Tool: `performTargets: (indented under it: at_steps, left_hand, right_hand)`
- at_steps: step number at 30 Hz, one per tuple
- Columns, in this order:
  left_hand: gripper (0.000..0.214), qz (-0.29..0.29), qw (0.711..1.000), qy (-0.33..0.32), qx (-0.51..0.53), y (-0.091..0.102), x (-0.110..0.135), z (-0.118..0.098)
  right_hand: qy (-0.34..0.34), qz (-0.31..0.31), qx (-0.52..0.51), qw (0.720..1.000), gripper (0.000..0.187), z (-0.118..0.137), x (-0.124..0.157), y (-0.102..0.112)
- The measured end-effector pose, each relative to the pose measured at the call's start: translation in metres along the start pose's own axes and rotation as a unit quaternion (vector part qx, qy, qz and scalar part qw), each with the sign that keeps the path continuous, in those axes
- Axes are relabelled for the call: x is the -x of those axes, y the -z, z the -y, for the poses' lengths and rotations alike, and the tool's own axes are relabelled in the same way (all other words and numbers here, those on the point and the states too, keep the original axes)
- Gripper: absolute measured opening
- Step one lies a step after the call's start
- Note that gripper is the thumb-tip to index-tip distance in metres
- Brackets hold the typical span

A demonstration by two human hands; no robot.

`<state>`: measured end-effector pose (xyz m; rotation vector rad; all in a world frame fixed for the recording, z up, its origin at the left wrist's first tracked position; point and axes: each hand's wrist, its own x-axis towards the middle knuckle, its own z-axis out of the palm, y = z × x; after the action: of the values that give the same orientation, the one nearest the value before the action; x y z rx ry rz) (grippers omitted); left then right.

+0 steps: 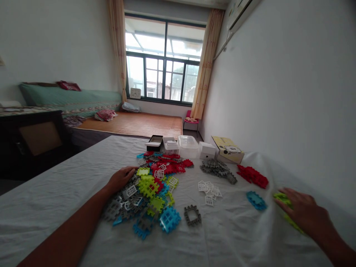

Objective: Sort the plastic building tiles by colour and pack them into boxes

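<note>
My left hand lies at the left edge of a mixed heap of toothed plastic building pieces, fingers stretched towards a lime-green piece. Whether its fingertips touch that piece, I cannot tell. Red pieces, blue pieces and white window-frame pieces are mixed into the heap. At the far right, my right hand is closed over a lime-green toothed piece. More lime green shows under that hand, partly hidden by it.
Sorted groups lie right of the heap: grey pieces, white window frames, red pieces and blue pieces. A grey square frame lies alone. Behind stand a clear plastic box and a yellow box.
</note>
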<state>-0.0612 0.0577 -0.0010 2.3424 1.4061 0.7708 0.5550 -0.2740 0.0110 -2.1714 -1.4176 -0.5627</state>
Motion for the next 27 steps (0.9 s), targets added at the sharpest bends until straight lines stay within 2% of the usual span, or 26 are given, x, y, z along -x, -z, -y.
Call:
performTargets:
  at_steps: [1,3,6,8,10,12,15,17,19,21,24,27]
  left_hand:
    - [0.053,0.0,1.0,0.0,0.0,0.0,0.0,0.0]
    - [0.053,0.002,1.0,0.0,0.002,0.0,0.0,0.001]
    - [0.053,0.006,1.0,-0.01,0.01,0.001,0.001,0.002]
    - [0.053,0.007,1.0,-0.016,0.015,0.002,0.001,0.003]
    - [0.053,0.008,1.0,-0.016,0.017,0.002,0.002,0.003]
    - [0.053,0.008,1.0,-0.014,0.014,0.002,0.002,0.004]
    - [0.053,0.005,1.0,-0.015,0.011,0.0,0.001,0.006]
    - [0.052,0.002,1.0,-0.016,0.015,-0.001,0.001,0.007]
    - [0.051,0.0,1.0,-0.014,0.016,-0.001,0.001,0.006]
    - [0.05,0.002,1.0,-0.013,0.012,0.0,0.002,0.004]
    - [0.051,0.004,1.0,-0.014,0.006,0.002,0.003,0.001]
    - [0.05,-0.001,1.0,-0.012,0.004,0.003,0.004,0.0]
  right_hand:
    - [0.035,0.04,-0.026,0.998,0.045,0.038,-0.002,-0.001]
    - [0.124,0.148,-0.123,0.973,0.044,0.119,-0.002,0.0]
    - [0.249,0.28,-0.221,0.9,0.044,0.223,0.008,0.006]
    - [0.316,0.344,-0.238,0.851,0.05,0.27,0.017,0.009]
    - [0.359,0.377,-0.224,0.824,0.054,0.296,0.023,0.008]
    - [0.383,0.382,-0.206,0.816,0.049,0.306,0.024,0.004]
    - [0.395,0.359,-0.207,0.82,0.042,0.299,0.006,-0.008]
    - [0.358,0.302,-0.212,0.858,0.04,0.281,-0.021,-0.021]
    - [0.274,0.212,-0.196,0.917,0.037,0.255,-0.056,-0.037]
    - [0.195,0.133,-0.155,0.959,0.038,0.229,-0.092,-0.054]
    - [0.156,0.08,-0.091,0.98,0.044,0.213,-0.127,-0.076]
    - [0.183,0.123,-0.08,0.972,0.041,0.234,-0.132,-0.094]
